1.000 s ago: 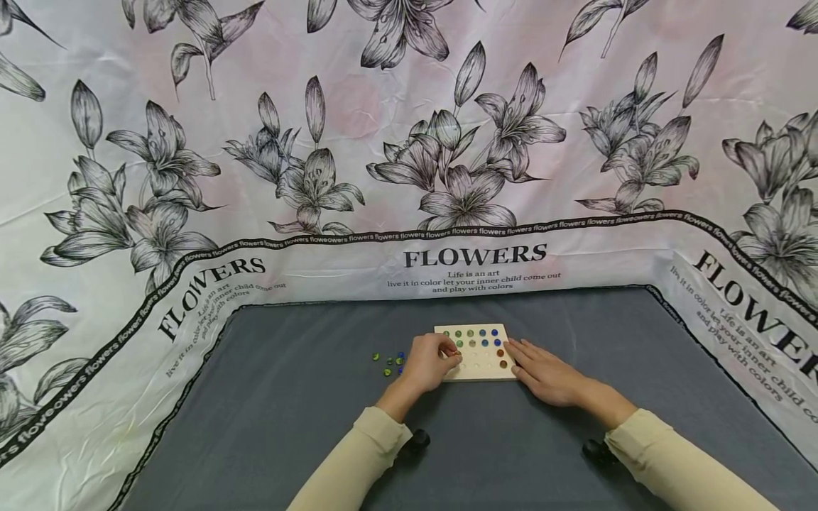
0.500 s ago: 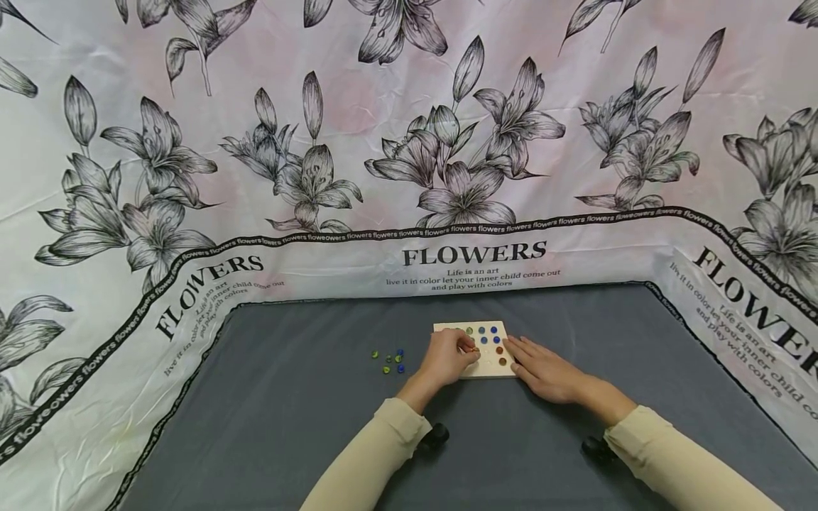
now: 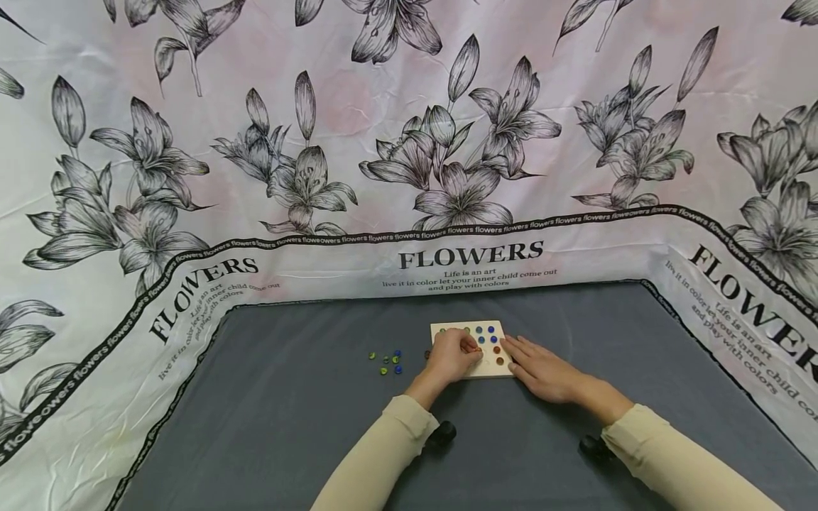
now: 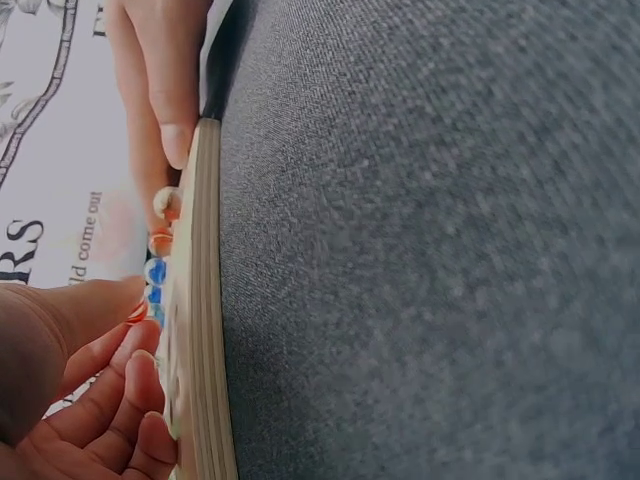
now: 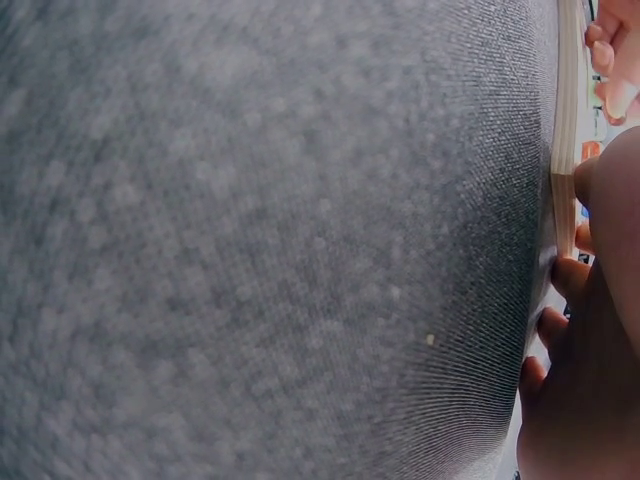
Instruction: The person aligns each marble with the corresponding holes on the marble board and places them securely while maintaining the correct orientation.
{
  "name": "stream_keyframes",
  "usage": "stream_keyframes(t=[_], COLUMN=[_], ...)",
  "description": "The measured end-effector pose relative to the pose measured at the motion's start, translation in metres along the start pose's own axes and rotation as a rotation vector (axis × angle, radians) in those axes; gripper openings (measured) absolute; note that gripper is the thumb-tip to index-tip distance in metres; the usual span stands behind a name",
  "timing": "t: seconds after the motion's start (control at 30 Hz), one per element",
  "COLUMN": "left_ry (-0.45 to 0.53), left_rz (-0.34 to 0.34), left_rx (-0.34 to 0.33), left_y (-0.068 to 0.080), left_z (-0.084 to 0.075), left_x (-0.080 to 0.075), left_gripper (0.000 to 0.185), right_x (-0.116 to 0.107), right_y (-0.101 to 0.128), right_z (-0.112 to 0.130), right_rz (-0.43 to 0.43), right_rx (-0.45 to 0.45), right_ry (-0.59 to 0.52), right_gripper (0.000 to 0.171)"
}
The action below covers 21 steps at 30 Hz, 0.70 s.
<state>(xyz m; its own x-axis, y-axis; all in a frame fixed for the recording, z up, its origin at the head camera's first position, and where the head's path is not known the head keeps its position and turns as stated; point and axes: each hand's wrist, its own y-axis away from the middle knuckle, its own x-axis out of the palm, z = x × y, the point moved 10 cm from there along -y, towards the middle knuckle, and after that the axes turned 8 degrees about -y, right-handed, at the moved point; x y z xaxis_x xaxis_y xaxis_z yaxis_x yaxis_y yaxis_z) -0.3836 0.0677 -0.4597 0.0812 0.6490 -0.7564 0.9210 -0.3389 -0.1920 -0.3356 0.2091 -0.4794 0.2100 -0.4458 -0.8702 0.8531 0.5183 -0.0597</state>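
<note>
left hand moved right over pale wooden peg board, pinching an orange glass bead | right hand flat, fingers straight, steadying board edge

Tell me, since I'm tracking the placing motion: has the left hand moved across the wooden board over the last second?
Yes. The left hand has shifted rightward over the wooden board, now covering its left holes and sitting closer to the right hand.

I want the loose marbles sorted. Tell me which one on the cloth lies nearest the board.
The brownish marble lying alone just off the wooden board, beside the left hand. The green and blue marbles cluster farther left.
</note>
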Motion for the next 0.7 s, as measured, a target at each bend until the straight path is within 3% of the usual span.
stream_keyframes(t=[0.47,0.7], left_ry=[-0.042,-0.100], left_rz=[0.007,-0.003], left_rx=[-0.050,-0.115], left_y=[-0.0031,-0.0050], left_z=[-0.0015,0.0002], left_x=[0.0047,0.0063], left_gripper=[0.006,0.005], right_x=[-0.0015,-0.0002], right_y=[0.0009,-0.0013], right_z=[0.0004,-0.0046], right_rz=[0.013,0.011], right_rx=[0.019,0.014], right_ry=[-0.006,-0.008], right_gripper=[0.054,0.055])
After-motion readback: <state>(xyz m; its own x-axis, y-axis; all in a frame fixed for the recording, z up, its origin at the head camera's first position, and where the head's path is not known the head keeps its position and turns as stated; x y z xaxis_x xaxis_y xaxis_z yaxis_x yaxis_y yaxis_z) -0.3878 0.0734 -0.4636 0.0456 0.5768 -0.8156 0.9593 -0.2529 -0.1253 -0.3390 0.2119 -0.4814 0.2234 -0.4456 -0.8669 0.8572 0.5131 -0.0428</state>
